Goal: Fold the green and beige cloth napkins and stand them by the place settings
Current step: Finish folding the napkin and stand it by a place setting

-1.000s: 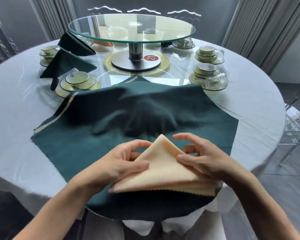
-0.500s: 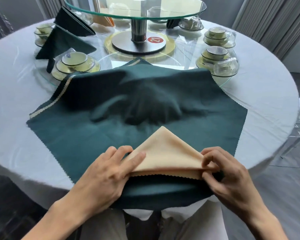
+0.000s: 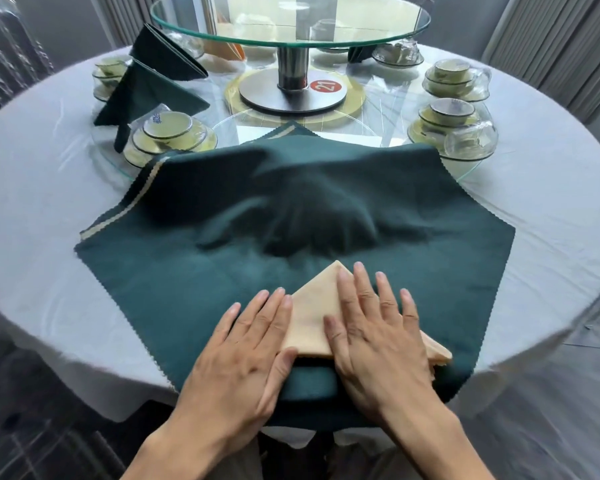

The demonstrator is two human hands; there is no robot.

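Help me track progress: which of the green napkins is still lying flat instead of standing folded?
The large green napkin spread open under both hands; the two other green napkins stand folded by the cups at far left.

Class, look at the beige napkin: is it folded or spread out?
Folded. The beige napkin forms a layered triangle, pressed flat under both hands, left and right, on the spread green cloth.
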